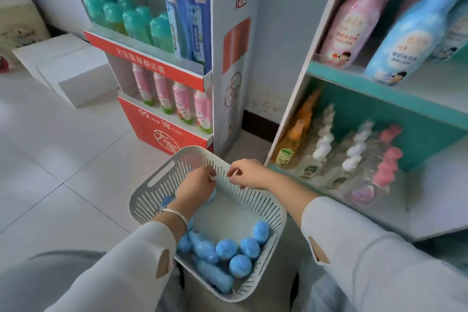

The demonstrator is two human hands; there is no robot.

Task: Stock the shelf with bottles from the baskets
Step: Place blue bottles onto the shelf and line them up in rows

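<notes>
Starting nearest you, a cluster of blue-capped bottles [225,248] lies in the near corner of the white slotted basket [162,175], below and behind both wrists. The basket sits on the tiled floor [63,147].

Your left hand [196,185], with a silver bracelet [174,213] on its wrist, reaches down inside the basket towards its far wall. Its fingers are curled and blue shows on either side beneath the palm, but you cannot tell whether it actually grips a bottle.

Your right hand [249,175] hangs just beside the left, over the basket's far rim, with fingers curled and thumb and forefinger close together. Whether they pinch anything cannot be told.

Right of that hand stands the teal shelf [354,76]. Its lower level holds an orange bottle [296,132], white-topped pump bottles [324,142] and pink-topped ones [387,159].

Beyond both hands rises a red display stand [162,132] filled with other bottles.
</notes>
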